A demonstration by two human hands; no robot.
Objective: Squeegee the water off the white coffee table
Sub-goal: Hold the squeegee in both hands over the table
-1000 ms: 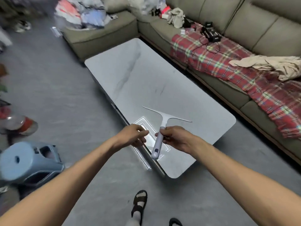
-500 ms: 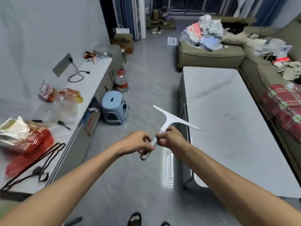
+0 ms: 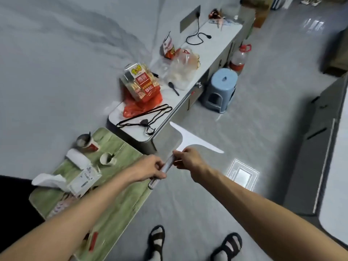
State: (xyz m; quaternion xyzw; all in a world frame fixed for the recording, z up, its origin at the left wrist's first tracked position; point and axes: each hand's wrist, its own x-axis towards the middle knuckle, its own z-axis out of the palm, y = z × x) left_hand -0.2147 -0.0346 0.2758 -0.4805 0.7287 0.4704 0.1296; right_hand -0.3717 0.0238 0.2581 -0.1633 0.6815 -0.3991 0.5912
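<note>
A white squeegee (image 3: 190, 138) with a grey handle hangs in the air over the grey floor in front of me. My left hand (image 3: 150, 169) grips the lower end of its handle. My right hand (image 3: 189, 159) pinches the handle just below the wide blade. The white coffee table (image 3: 337, 166) shows only as a strip at the far right edge, well away from the squeegee.
A low white cabinet (image 3: 212, 53) along the left wall carries snack bags, a cable and a black cord. A green-topped table (image 3: 120, 185) with cups and papers stands at my left. A blue stool (image 3: 220, 89) and a bottle (image 3: 239, 59) stand on the floor ahead.
My view has swung left, away from the coffee table and toward the wall cabinet. My left hand has closed on the squeegee handle while my right hand kept hold near the blade.
</note>
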